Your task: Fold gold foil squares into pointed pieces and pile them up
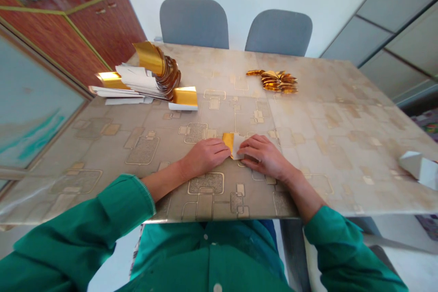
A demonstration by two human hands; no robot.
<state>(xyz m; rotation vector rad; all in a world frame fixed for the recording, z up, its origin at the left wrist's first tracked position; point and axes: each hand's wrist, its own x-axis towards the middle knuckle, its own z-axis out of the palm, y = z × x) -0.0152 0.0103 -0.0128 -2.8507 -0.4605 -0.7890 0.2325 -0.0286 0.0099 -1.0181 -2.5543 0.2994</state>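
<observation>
A small sheet of gold foil paper (228, 141) lies on the table in front of me, partly folded, gold on its left part and white backing on its right. Bent fingers of my left hand (211, 155) close on its left edge. On the white side, my right hand (262, 156) holds the right edge with curled fingers and thumb. The fingertips hide parts of both edges. Farther off to the left stands a stack of gold and white foil paper (147, 75), with one sheet (185, 96) at its right. Several folded gold paper pieces (278, 82) are heaped at the back right.
The patterned tablecloth (335, 146) covers the table. Two grey chairs (194, 23) stand along its far side, by the wall. A white folded paper or box (419, 169) sits at the right edge. A wooden cabinet (102, 27) is at the far left.
</observation>
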